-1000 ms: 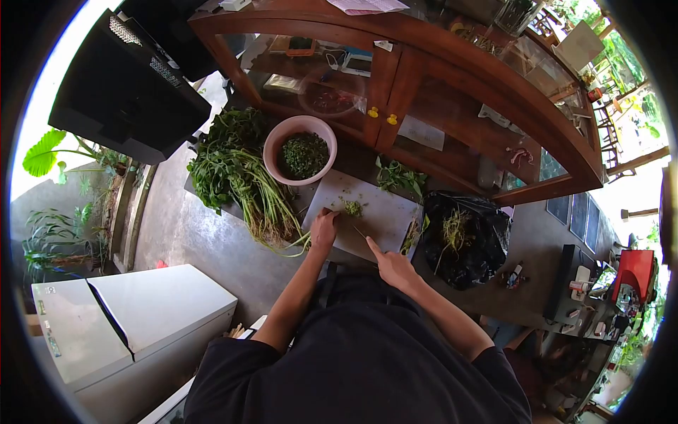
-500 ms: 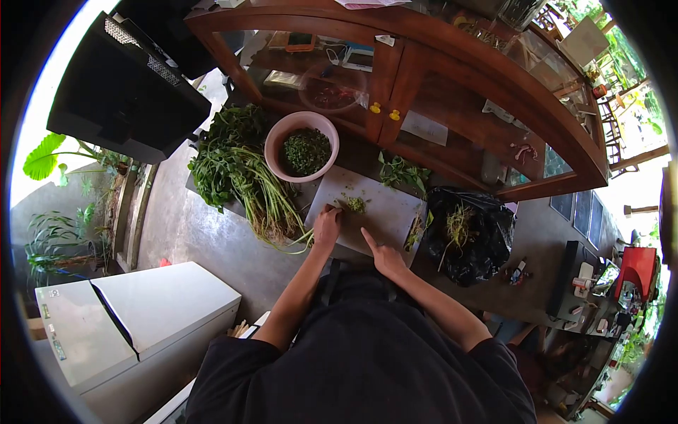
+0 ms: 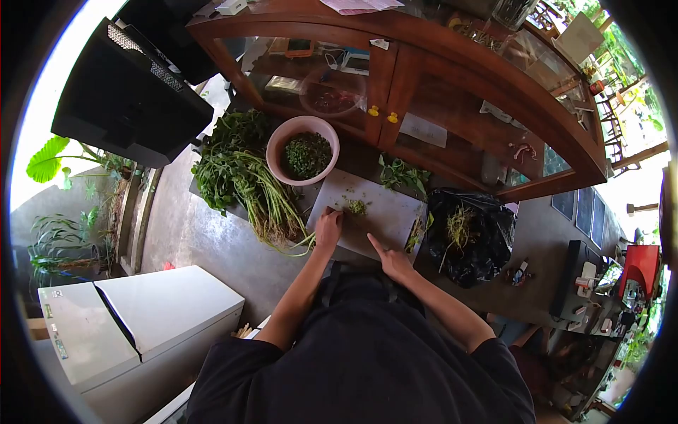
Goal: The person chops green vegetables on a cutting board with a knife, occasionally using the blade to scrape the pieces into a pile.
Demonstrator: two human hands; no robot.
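Observation:
On a pale cutting board [image 3: 339, 185] lies a small pile of chopped greens [image 3: 357, 207]. At the board's left side my left hand [image 3: 328, 230] has its fingers curled down on green stems, mostly hidden under the fingers. My right hand [image 3: 394, 263] is over the front edge, its index finger stretched forward and the others closed around a knife; the blade is hard to make out against the board. Left of the board lies a large bunch of leafy greens [image 3: 236, 169] with long stems and roots. A pink bowl [image 3: 273, 159] holding cut greens stands behind the left hand.
Right of the board, a black plastic bag [image 3: 487, 244] carries yellowish trimmings [image 3: 460, 230]. Loose leaves [image 3: 402, 173] lie behind the board. A wooden glass-door cabinet [image 3: 395, 78] stands at the back. A white fridge [image 3: 169, 304] is at the lower left.
The view has shifted slightly. My right hand has moved a little to the right on the board; my left hand stays in about the same place.

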